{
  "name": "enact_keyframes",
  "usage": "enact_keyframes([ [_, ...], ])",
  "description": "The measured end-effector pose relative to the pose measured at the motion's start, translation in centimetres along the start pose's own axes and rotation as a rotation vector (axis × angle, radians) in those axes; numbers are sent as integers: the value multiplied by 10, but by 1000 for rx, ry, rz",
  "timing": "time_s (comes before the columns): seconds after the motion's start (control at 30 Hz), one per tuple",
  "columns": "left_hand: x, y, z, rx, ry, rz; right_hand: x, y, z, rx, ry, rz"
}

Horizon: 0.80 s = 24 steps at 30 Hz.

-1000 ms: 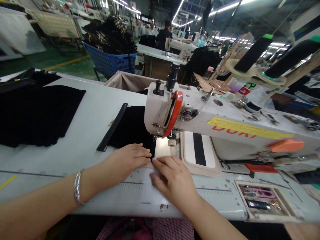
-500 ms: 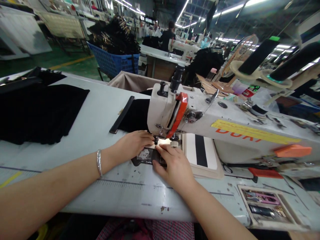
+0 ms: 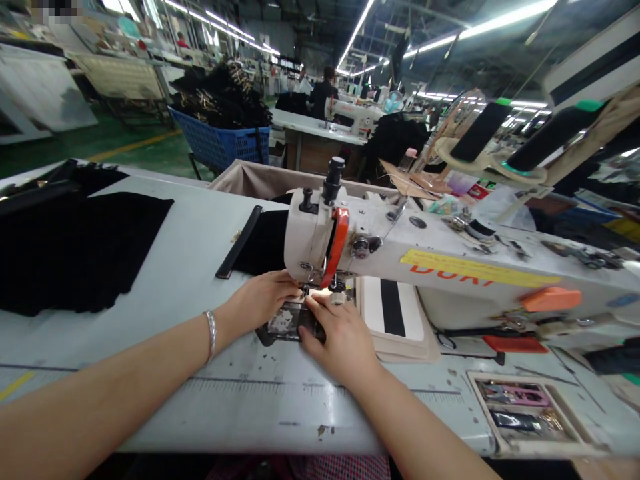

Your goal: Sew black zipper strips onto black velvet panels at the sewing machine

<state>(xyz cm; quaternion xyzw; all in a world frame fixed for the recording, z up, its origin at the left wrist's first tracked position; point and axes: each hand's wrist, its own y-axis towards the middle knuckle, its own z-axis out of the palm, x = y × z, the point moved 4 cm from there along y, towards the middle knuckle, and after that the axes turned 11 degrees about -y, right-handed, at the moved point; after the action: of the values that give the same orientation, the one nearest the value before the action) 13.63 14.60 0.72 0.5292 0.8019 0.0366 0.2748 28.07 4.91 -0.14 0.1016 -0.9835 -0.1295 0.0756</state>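
A white sewing machine stands before me, its needle area lit. My left hand, with a silver bracelet at the wrist, has its fingers together at the near edge of a black fabric piece. That piece lies behind the hand and runs under the machine head; a dark stiff strip edges its left end. My right hand rests just right of the needle, fingers stretched forward and thumb apart, over the dark machine bed plate. The fingertips of both hands nearly meet; what lies beneath them is mostly hidden.
Black fabric pieces lie on the left of the table. Right of the needle are light panels with a black stripe. A tool tray sits front right, thread cones back right. Beyond stands a blue basket.
The view has shifted slightly, so the machine appears farther left and lower. Both hands stay beside the needle in nearly the same pose.
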Motion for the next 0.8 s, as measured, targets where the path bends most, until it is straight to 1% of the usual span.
enact_keyframes([
  [0.13, 3, 1, 1, -7, 12, -17, 0, 1, -1, -18, 0, 11],
  [0.4, 14, -4, 8, -22, -47, -72, 1, 0, -5, -36, 21, 28],
  [0.53, 16, -9, 12, -20, -78, -55, 4, -2, -2, -53, 23, 22],
  [0.63, 19, -10, 12, -30, -72, -77, 5, -6, -3, -74, 27, 17],
  [0.73, 20, -9, 7, -59, -53, -110, -4, -17, -15, -145, 48, 20],
  [0.8, 20, -7, 3, -89, -17, -113, -20, -29, -28, -189, 36, 68],
])
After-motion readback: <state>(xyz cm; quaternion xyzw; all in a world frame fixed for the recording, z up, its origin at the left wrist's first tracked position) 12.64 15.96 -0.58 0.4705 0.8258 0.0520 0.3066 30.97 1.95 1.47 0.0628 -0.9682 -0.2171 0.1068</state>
